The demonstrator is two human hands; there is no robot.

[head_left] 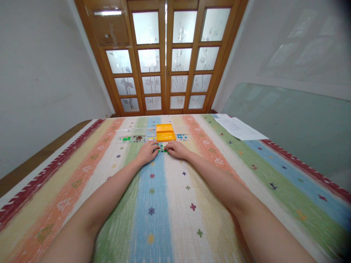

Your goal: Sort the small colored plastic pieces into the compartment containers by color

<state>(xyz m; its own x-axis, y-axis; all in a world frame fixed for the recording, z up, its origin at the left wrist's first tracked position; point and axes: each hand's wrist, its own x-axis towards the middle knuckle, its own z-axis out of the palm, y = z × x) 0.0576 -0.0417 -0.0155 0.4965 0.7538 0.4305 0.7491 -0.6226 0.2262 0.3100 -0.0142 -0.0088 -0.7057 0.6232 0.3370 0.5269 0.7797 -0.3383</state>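
Observation:
My left hand and my right hand rest on the striped cloth, fingertips meeting over a small cluster of green pieces. Both hands have their fingers curled in a pinch around those pieces; what each finger grips is too small to make out. Just beyond the hands lies an open orange box. Beside the box stand clear trays: one with green bits, one with dark brown bits, and one with blue bits.
A striped cloth covers the table. White paper sheets lie at the far right. Wooden doors with frosted glass stand behind the table. A glass pane leans against the right wall.

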